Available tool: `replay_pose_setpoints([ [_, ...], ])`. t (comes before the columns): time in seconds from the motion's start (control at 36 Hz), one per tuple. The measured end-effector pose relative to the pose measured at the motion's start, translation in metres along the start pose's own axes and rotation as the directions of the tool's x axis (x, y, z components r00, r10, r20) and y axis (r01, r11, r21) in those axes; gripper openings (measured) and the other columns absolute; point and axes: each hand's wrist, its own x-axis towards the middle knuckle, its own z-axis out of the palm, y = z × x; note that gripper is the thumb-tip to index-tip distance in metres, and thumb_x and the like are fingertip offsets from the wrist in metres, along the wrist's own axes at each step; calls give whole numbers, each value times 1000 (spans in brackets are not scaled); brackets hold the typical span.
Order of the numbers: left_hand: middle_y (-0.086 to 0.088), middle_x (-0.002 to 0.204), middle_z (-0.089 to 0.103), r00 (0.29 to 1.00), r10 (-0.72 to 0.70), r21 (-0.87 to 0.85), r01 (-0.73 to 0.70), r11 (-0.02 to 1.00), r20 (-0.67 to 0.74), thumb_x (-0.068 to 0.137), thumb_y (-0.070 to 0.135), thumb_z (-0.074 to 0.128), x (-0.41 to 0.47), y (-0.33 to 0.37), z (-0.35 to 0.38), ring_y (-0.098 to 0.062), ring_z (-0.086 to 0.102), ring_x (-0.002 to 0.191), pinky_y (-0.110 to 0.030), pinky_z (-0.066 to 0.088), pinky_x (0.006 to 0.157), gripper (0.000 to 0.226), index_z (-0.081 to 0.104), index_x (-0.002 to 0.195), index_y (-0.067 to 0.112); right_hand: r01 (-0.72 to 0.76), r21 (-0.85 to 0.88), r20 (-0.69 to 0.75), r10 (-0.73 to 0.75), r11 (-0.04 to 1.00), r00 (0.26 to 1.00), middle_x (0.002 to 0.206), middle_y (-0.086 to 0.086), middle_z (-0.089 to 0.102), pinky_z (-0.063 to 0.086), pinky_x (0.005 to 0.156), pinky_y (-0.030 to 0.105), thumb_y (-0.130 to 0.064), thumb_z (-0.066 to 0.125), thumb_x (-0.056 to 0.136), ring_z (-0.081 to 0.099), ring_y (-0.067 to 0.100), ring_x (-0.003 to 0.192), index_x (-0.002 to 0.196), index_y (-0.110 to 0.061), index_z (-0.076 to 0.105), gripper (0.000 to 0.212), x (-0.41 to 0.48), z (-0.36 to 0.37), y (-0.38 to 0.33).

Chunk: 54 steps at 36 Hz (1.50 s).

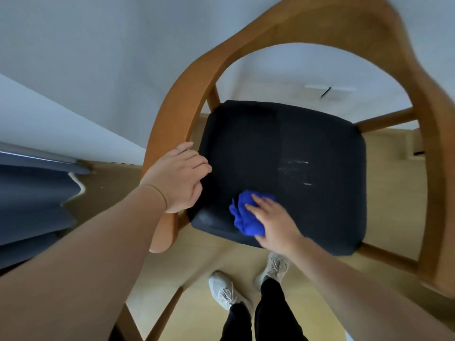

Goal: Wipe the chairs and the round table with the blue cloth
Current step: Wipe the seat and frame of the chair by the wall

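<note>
Pale wall (pixel 98 57) fills the upper left, with a dark blue curtain (pixel 32 193) below it, cut off by the frame edge. Light wooden floor (pixel 394 193) shows beneath the chair (pixel 320 28), whose curved wooden rail is smeared by the wide lens and runs out of view at the right. The left hand (pixel 177 175) lies palm-down on the chair's left rail with relaxed fingers reaching toward the dark seat (pixel 283 143); its thumb is hidden. Near the seat's front edge, the bunched blue cloth (pixel 242 217) sits under the right hand (pixel 273 222), which presses it with flat, straight fingers and covers part of it. Faint white marks (pixel 295 168) streak the seat further right, too blurred to identify. 2 pale shoes (pixel 224 289) stand below.
</note>
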Motion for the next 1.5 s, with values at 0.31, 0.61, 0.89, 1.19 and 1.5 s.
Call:
replay_pose_setpoints([
  [0.31,2,107,66,998,-30,-75,26,997,-56,85,30,33,-1,-1,2,-17,58,105,-34,14,115,42,65,110,20,-164,-12,-152,160,986,975,151,13,39,32,110,39,-20,75,76,41,32,135,140,-12,48,70,109,-105,59],
  [0.61,3,110,66,998,-58,-73,57,996,-4,85,30,44,2,-2,6,-17,58,108,-34,12,115,34,64,111,23,-156,-204,-49,150,966,988,153,10,35,34,109,47,-30,73,77,36,33,138,144,-20,42,74,189,-156,125],
  [0.89,2,108,67,997,-71,-85,70,994,-7,84,29,43,2,-5,6,-18,59,107,-35,14,115,34,64,110,23,-295,-264,136,339,918,931,160,9,8,27,109,61,-29,74,75,17,43,141,153,-23,14,98,204,-139,125],
  [1.19,3,97,68,996,-72,-93,66,993,-62,84,29,34,2,-4,6,-18,61,97,-38,20,113,39,67,103,22,-313,-328,71,354,891,933,162,10,1,21,116,54,-13,64,82,12,40,144,155,-23,8,92,170,-111,110],
  [1.5,5,102,67,993,-63,-85,55,995,-97,85,29,28,0,-5,8,-15,59,101,-38,22,116,43,65,106,24,-395,-253,84,427,883,901,162,7,-2,16,118,51,-17,61,84,7,37,146,154,-25,6,90,52,-29,60],
])
